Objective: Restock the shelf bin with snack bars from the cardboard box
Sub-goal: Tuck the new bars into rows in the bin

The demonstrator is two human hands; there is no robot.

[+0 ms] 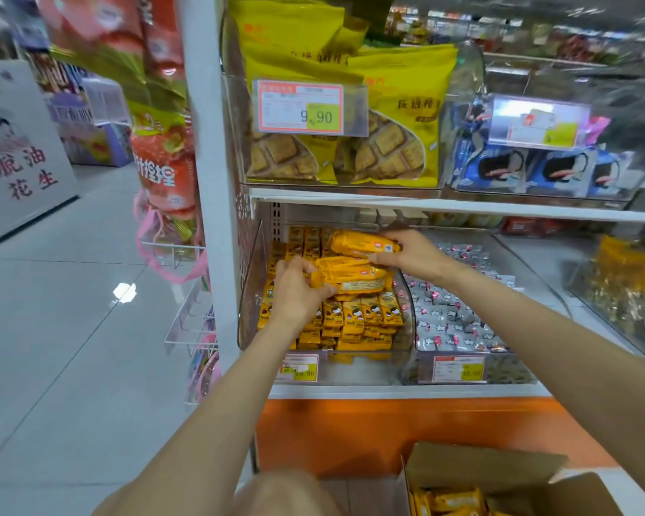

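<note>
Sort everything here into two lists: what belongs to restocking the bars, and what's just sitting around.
Job: left hand and right hand, both gripping snack bars; shelf bin; cardboard box.
Sitting around: yellow biscuit bags; grey-wrapped sweets; blue cookie packs; price tag.

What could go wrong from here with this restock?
The left hand grips a loose stack of snack bars; some could slip out and fall outside the shelf bin. The right hand holds its bars near the bin's right wall, so one might land among the silver packets next door.
</note>
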